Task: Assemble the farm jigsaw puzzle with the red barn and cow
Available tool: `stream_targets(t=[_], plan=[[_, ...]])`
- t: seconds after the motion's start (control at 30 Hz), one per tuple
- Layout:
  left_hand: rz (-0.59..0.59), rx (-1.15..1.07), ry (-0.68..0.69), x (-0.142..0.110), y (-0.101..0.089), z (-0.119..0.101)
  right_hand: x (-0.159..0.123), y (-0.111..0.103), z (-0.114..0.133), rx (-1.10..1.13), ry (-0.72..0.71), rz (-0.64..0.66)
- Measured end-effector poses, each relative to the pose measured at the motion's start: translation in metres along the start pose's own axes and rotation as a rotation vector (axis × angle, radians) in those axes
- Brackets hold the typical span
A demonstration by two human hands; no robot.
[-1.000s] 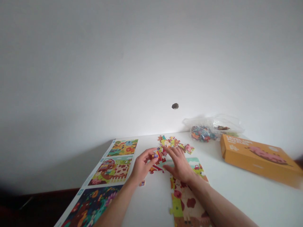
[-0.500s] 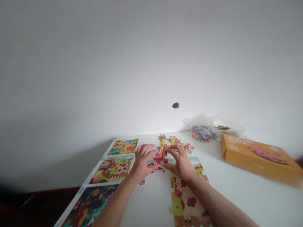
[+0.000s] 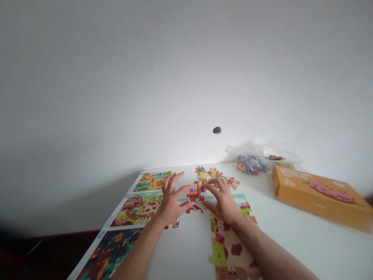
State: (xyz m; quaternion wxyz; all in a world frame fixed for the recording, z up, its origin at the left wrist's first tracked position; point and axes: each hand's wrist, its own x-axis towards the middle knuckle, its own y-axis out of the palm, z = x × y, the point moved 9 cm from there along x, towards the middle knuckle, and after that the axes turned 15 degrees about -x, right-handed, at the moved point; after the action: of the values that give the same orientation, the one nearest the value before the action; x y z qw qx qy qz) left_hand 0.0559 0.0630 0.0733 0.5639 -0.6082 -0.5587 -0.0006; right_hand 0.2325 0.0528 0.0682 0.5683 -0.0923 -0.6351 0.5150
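Head view: a red-and-purple puzzle piece (image 3: 193,192) is sitting between the two hands, over the white table (image 3: 180,256), well toward its far edge. Uneven thumb pressure could be tipping it up against the red pieces (image 3: 194,209) on its near side, I judge, and the right forearm (image 3: 262,241) — crossing above the partly joined cow panel (image 3: 233,249) — could be nudging that askew if it drops. The left hand (image 3: 171,203) is holding thumb and forefinger well parted, seemingly pinching the piece by its far and near sides, its other fingers fanning upward. The right hand (image 3: 223,200) is curving thumb and forefinger apart just beside the piece's right side; whether they are touching anything, I cannot tell. A picture sheet (image 3: 147,208) is lining the table's left edge.
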Motion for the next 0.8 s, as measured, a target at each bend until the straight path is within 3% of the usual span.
stream_targets(t=[0.8], plan=[[0.008,-0.035,-0.031,-0.0010,0.0016,0.0027,-0.0008,0.0004,-0.0008,0.020,-0.007,0.005]])
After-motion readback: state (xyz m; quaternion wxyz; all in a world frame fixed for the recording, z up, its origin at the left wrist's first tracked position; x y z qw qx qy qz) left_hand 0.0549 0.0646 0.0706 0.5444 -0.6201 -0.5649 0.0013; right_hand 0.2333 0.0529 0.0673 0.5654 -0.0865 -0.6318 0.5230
